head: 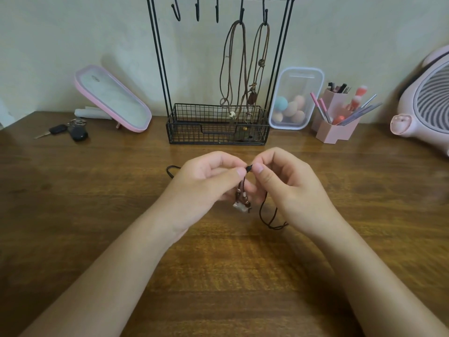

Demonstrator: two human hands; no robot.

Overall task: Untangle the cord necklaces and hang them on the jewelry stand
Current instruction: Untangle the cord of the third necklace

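cord necklace pinched between left hand and right hand, seemingly knotted.

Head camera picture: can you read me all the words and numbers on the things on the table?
No text here is clear enough to quote.
Oval mark on the pink-rimmed mirror: too small and blurred to read.
Key fob: no writing shows.
Clear box: no writing shows.
Pink pen holder: no writing shows.
Cord necklace: no writing shows.
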